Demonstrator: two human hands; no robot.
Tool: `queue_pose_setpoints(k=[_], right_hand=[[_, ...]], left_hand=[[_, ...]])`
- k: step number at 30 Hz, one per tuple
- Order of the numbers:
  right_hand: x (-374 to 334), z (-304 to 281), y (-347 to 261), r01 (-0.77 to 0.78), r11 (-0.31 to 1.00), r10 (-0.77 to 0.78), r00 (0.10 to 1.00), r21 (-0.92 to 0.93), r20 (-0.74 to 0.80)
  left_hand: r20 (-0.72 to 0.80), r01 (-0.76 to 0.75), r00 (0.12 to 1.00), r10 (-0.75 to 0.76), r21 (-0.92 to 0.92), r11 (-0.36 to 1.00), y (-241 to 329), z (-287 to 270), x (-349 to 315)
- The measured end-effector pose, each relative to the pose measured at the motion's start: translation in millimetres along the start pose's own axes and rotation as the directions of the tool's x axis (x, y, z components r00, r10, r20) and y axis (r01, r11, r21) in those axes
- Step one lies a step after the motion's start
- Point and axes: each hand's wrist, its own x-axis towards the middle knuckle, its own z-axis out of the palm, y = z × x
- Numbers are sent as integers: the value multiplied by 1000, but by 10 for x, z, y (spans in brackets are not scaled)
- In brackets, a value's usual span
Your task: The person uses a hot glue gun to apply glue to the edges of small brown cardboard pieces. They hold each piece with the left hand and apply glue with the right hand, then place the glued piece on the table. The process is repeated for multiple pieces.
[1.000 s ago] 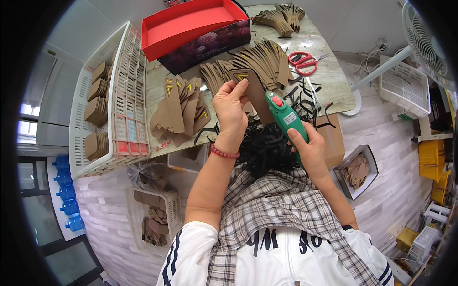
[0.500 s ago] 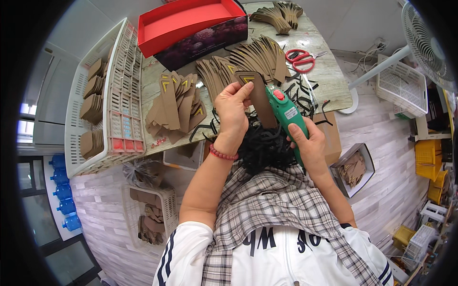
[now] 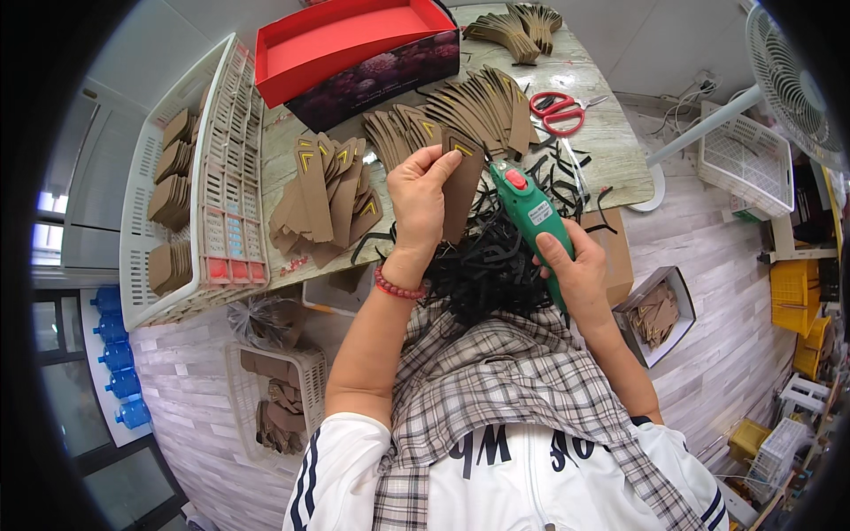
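Observation:
Between the thumb and fingers of my left hand (image 3: 421, 190) is a flat brown strap-shaped piece (image 3: 461, 190) with a yellow chevron near its top. My right hand (image 3: 574, 265) grips a green handheld electric cutter (image 3: 528, 205) with a red button. The cutter's head points up, just right of the brown piece and apart from it. Below them lies a heap of black trimmed strips (image 3: 496, 270). Beyond my hands stand fanned rows of similar brown pieces (image 3: 478, 106), and a loose pile of brown pieces (image 3: 323, 199) lies to the left.
Red-handled scissors (image 3: 558, 113) lie on the table at the right. A red-lined box (image 3: 354, 44) stands at the back left, beside a white crate (image 3: 235, 159) of stacked pieces. Below the table are a crate (image 3: 314, 389) and an open box (image 3: 683, 323). A fan (image 3: 784, 80) stands right.
My left hand has moved slightly left with the brown piece, opening a gap from the cutter. The right hand and cutter have barely shifted.

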Motion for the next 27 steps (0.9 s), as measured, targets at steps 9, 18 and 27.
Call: queue_pose_setpoints(k=[9,18,27], right_hand=[[5,3,4,-7,1000,6,1000,16,13],[14,-14,-37,-8,1000,8,1000,12,10],[40,-38,-35,-3,999,3,1000,44,7]], left_hand=[[59,-48,997,41,134,990,41,-47,62],[149,-68,989,24,293,954,-41,-98,42],[340,-141,940,-28,461,876,54,-148,53]])
